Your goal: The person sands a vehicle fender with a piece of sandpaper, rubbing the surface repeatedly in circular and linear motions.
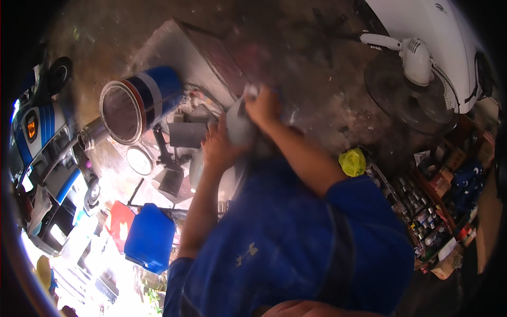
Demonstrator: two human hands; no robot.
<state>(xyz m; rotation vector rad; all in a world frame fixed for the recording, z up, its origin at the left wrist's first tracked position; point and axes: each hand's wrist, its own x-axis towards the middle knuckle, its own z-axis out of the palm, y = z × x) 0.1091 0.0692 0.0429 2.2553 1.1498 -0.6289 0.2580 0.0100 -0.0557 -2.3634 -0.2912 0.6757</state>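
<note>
both hands on pale grey part (238, 127): left hand (217, 145) fingers wrapped round it, right hand (263, 105) clenched on top.

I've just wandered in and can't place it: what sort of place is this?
Probably a motorbike repair shop: a blue and white motorbike parked at the left, a big blue drum lying on its side, and shelves of small bottles at the right.

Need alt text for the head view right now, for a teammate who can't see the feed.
Head view, blurred: the person's left hand and right hand both grip a pale grey rounded part over a cluttered workshop floor. A blue, white and red open drum lies on its side to the left, a blue jerrycan below it, and a white fan at upper right.
</note>
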